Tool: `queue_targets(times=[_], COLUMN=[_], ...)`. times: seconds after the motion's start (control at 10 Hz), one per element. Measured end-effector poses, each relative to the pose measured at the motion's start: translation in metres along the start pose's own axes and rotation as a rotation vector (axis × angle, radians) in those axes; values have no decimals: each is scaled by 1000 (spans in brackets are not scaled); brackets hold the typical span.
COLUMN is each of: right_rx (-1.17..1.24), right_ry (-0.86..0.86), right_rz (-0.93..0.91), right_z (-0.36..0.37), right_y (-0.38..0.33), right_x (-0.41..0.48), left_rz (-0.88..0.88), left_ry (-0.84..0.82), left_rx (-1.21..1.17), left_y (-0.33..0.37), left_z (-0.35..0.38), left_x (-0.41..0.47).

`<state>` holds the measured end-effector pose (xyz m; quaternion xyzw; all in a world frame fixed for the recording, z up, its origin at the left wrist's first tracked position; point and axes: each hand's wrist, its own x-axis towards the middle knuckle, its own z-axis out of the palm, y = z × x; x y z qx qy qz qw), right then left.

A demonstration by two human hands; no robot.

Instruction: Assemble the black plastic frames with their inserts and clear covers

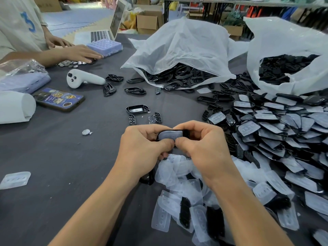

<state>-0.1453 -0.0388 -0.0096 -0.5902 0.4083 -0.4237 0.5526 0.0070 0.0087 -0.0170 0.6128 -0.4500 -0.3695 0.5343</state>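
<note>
Both my hands hold one black plastic frame (pixel 185 132) above the table, a clear cover (pixel 170 135) lying on its top face. My left hand (pixel 145 148) grips its left end and my right hand (pixel 200 144) grips its right end. Both thumbs press on the cover's near edge. Below my hands lies a heap of loose clear covers (pixel 179 197) with a few black inserts (pixel 185 212) among them. To the right spreads a big pile of frames with covers on them (pixel 284 139). Loose black inserts (pixel 155 118) and an empty frame (pixel 137 109) lie just beyond my hands.
Two white plastic bags (pixel 179 50) (pixel 291 48) full of black frames sit at the back. A phone (pixel 58 99), a white controller (pixel 83 79) and a lone clear cover (pixel 15 180) lie at the left. Another person's hands (pixel 78 53) work over small silver discs near a laptop (pixel 108 32).
</note>
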Motion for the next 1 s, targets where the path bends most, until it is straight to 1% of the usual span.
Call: queue_targets(times=[0.1,0.2,0.3,0.4,0.5,0.6,0.7,0.8,0.9,1.0], right_rx=[-2,25,24,-203,-480,-533,-597,-702,-832,-987], right_ry=[4,77,93,83,86,98,72,62,104,312], right_rz=[-13,17,51,-31,-132,-166,-175,-168,-141,8], right_z=[1,0,-2,-2,1,4,-1,-20,-63,-128], right_y=[-1,1,1,2,2,2,-2,-13,-31,-57], right_x=[1,4,5,0,-5,-5,-4,1,0,-3], left_rz=[-13,-8,-33,-53,-57,-65,-71,22,132,295], left_ry=[15,-20,9,108,183,207,171,162,308,488], left_rx=[-31,-130,-177,-129,-113,-92,-75,18,80,101], left_y=[1,3,3,1,1,-2,-1,5,20,35], left_z=[0,-1,1,5,3,2,3,0,-11,-32], left_x=[0,0,2,3,5,6,3,-4,-14,-54])
